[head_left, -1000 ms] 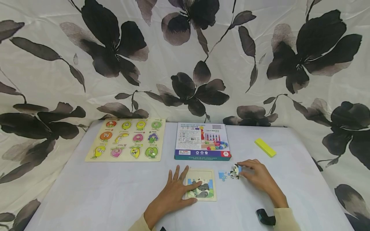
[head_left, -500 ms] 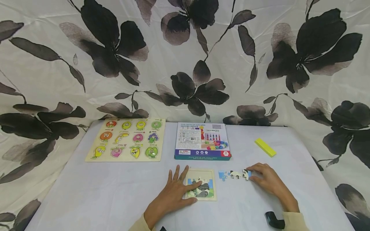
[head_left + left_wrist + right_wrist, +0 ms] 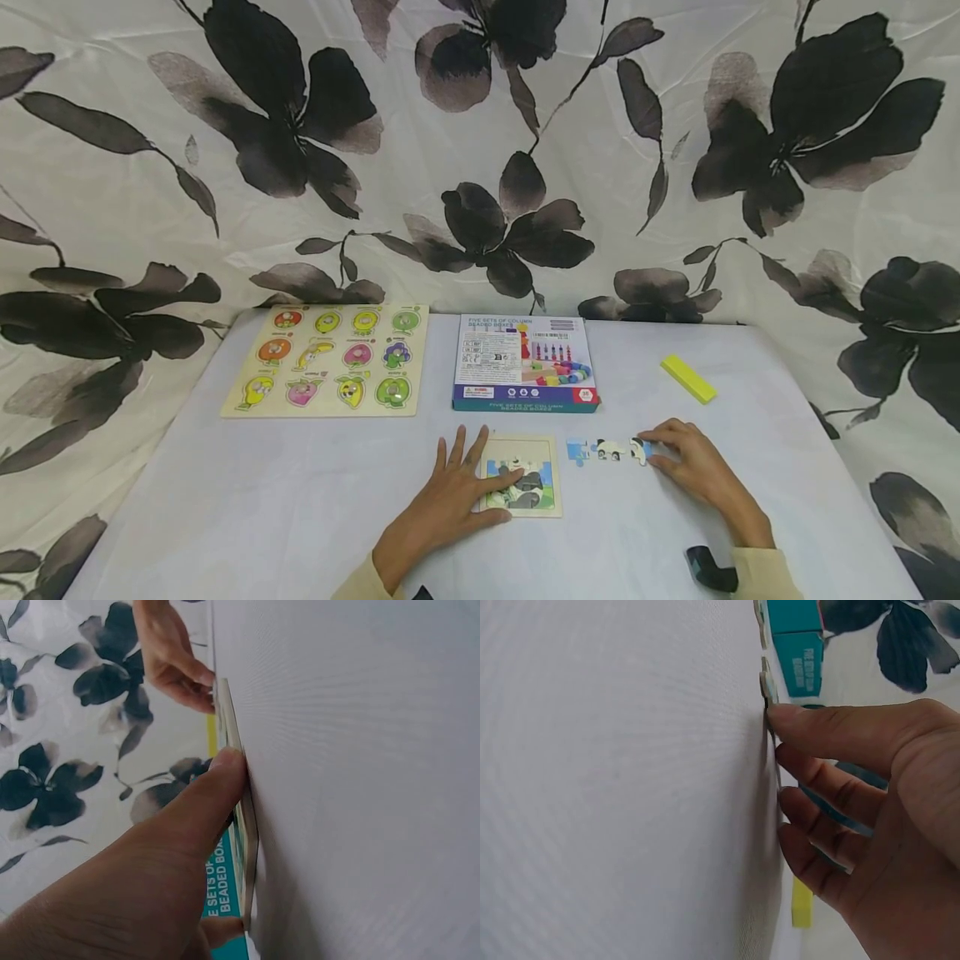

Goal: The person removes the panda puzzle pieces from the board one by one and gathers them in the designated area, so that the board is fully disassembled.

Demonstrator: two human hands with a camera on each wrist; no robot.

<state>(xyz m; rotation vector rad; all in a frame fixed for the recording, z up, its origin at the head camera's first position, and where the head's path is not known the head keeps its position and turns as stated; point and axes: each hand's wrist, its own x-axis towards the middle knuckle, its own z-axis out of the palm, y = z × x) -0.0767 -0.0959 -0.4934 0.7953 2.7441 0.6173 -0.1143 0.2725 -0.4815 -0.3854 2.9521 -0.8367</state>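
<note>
The puzzle piece (image 3: 639, 451), at the right end of a row of pieces (image 3: 609, 450), is pinched by the right hand (image 3: 692, 462). Leftward, the puzzle board (image 3: 525, 446) is touched by the spread left hand (image 3: 444, 503).

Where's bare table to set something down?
In the head view: a wide patch of table left of the left grip, below the board; another right of the right grip, below the block; a smaller one between the box and the block. Crowded: between the grips, with the frame and the row of pieces.
</note>
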